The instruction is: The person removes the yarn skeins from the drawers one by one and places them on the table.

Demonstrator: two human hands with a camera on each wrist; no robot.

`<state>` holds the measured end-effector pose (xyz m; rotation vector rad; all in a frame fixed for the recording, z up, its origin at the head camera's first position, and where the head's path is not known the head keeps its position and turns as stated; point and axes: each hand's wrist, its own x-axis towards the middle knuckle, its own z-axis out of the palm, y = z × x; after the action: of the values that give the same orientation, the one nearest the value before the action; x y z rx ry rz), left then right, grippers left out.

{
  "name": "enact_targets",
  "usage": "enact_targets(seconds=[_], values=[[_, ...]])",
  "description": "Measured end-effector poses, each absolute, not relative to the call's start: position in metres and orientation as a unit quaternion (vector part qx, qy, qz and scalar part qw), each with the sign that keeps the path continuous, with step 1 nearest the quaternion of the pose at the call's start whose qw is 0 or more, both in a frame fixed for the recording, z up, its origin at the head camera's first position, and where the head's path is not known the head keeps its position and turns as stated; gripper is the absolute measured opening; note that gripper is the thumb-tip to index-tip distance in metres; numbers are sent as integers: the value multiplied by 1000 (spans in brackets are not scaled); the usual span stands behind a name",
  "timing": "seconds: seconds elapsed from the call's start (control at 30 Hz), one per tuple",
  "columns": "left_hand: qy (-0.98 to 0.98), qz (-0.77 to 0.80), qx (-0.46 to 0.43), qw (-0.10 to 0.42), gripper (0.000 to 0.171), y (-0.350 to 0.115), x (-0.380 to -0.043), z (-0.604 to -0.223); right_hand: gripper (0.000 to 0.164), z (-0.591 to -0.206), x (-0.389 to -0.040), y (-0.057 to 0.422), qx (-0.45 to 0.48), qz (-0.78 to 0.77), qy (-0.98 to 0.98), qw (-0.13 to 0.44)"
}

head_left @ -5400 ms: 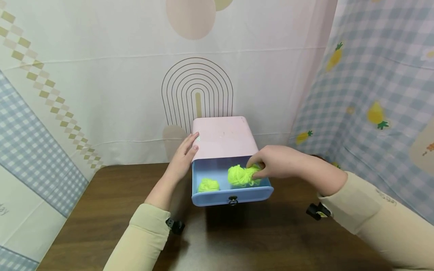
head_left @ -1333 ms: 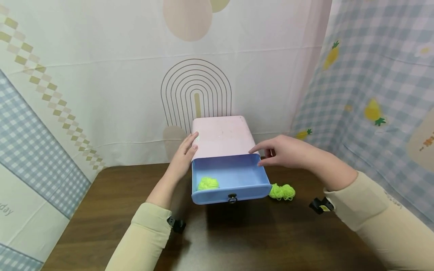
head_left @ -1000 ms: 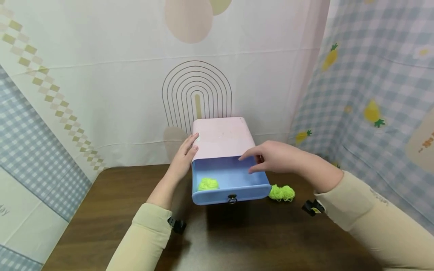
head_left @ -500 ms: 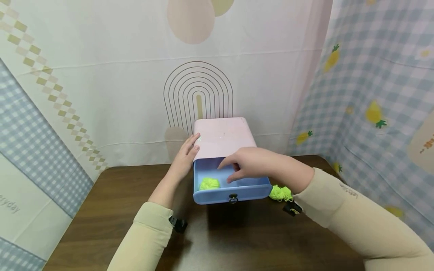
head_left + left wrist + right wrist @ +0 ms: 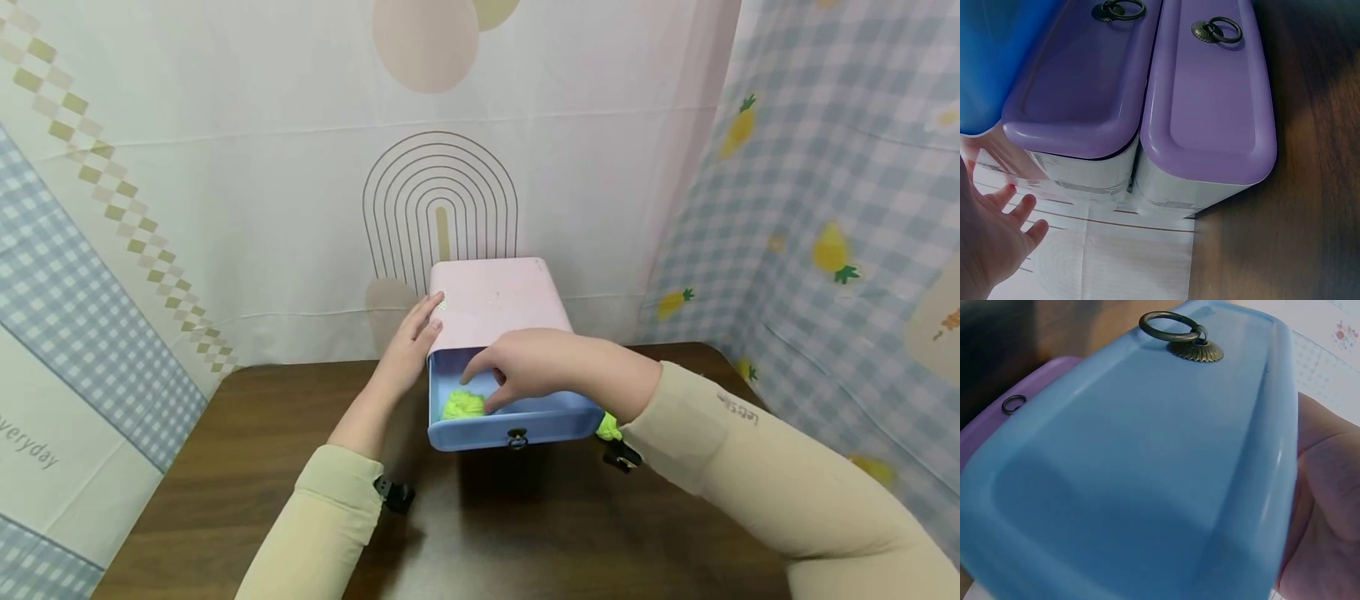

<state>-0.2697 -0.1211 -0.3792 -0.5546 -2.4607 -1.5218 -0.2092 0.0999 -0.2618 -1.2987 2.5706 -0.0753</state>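
Observation:
A pink drawer cabinet (image 5: 495, 300) stands with its blue top drawer (image 5: 480, 432) pulled out. At the drawer's front left lies a neon yellow-green yarn ball (image 5: 462, 405). My right hand (image 5: 528, 364) reaches over the drawer's rim, thumb and forefinger apart at the ball; the thumb tip is close to its right side, and whether it touches cannot be told. In the right wrist view the drawer front hides those fingertips. My left hand (image 5: 405, 352) rests against the cabinet's left side, fingers extended. A second yarn bundle (image 5: 608, 427) lies right of the drawer, partly covered by the right sleeve.
Below the blue drawer are two purple drawers, an upper one (image 5: 1079, 81) and a lower one (image 5: 1213, 94), each with a ring pull. The cabinet stands at the back of a dark wooden table (image 5: 300, 433), before a patterned cloth (image 5: 300, 208).
The right hand gripped one yarn bundle in the drawer earlier; that bundle now lies on the table at right. Since then the hand has moved left across the drawer to the remaining ball.

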Motion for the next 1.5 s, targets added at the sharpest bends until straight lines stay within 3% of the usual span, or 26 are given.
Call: enact_targets(seconds=[0.83, 1.5], values=[[-837, -507, -183, 93, 54, -122, -271, -382, 43, -263, -206, 56, -405, 114, 884, 202], [-834, -511, -185, 93, 54, -122, -269, -378, 45, -260, -210, 58, -434, 122, 878, 161]])
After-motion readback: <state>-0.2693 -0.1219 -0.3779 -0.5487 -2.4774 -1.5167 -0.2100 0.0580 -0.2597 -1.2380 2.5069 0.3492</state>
